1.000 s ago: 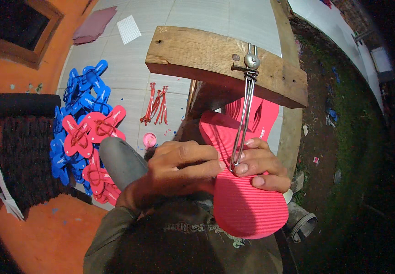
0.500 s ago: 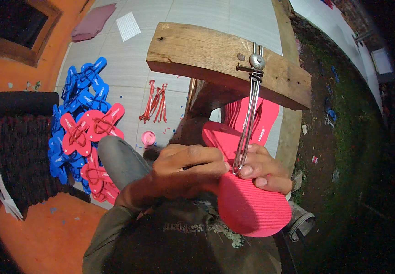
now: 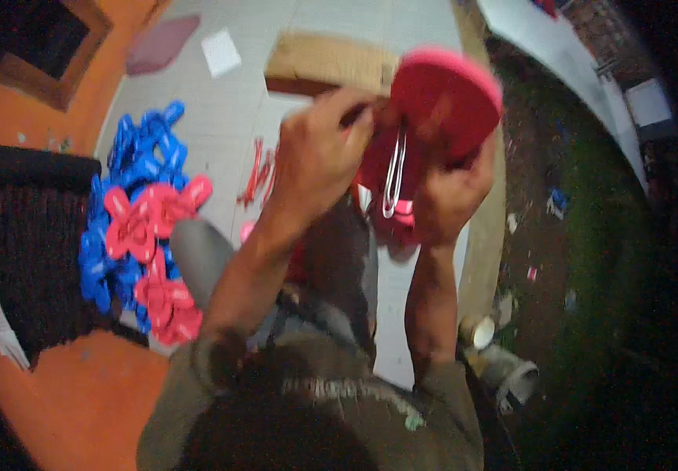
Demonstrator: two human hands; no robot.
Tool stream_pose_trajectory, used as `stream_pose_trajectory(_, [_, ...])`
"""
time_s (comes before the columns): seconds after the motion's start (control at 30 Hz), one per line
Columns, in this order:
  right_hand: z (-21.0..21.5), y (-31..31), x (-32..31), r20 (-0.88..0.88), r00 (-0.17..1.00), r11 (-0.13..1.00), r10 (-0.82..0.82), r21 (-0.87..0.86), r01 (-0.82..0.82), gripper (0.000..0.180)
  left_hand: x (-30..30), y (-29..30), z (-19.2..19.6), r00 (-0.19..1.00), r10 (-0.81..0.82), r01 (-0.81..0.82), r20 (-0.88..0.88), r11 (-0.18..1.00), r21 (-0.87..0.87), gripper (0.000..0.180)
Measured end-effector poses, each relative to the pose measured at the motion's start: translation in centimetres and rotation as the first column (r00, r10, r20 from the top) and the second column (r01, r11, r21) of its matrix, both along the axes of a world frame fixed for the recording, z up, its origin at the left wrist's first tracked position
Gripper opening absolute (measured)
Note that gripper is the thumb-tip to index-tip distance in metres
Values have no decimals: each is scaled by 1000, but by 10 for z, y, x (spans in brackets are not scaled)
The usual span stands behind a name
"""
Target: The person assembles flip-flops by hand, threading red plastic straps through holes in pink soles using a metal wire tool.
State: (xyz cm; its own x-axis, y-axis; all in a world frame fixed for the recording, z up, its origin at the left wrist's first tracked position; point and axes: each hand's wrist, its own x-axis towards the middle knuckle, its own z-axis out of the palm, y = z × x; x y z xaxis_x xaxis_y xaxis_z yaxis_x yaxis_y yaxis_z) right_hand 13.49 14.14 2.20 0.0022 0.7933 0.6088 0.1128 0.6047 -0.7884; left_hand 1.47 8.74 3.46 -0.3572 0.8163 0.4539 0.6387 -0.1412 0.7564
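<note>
A pink flip-flop sole point(image 3: 453, 98) is raised in front of the wooden beam point(image 3: 327, 63), its broad rounded end up. My right hand point(image 3: 461, 188) is closed on its lower right edge; motion blurs the fingers. My left hand point(image 3: 323, 149) has its fingers curled beside the sole's left edge. What they grip, if anything, is hidden. Between my hands hangs the looped end of a long metal wire tool point(image 3: 395, 180); the sole covers the place where it meets the beam. Partly hidden below my hands are more pink soles point(image 3: 404, 212).
Blue flip-flops point(image 3: 147, 161) and pink flip-flops point(image 3: 158, 216) lie heaped on the floor at left. Red straps point(image 3: 256, 177) lie near my left forearm. A white sheet point(image 3: 221, 53) is farther back. To the right, a grey container point(image 3: 512, 381) stands beside the bare ground.
Both hands have moved up and away from me. The sole has gone from below the wire loop to in front of the beam, its rounded end turned upward.
</note>
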Motion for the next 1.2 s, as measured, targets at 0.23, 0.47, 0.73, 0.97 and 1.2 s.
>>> stream_pose_trajectory(0.23, [15,10,23,-193,937,912,292,-238,-333,38,-20,-59,-15,604,-314,443,732,896,19,20])
stream_pose_trajectory(0.47, [15,9,14,-243,912,905,330,-192,-379,35,-2,-46,-21,311,-391,228,866,915,332,16])
stream_pose_trajectory(0.73, [16,11,13,-300,869,872,393,-177,-456,38,0,-31,-15,894,-438,443,-93,838,319,16])
stream_pose_trajectory(0.97, [13,14,13,-311,861,851,403,-218,-477,37,-12,-14,-17,697,-702,702,147,710,55,36])
stream_pose_trajectory(1.2, [14,18,16,-274,856,829,439,-243,-503,35,-3,-13,-15,511,-582,707,633,703,77,34])
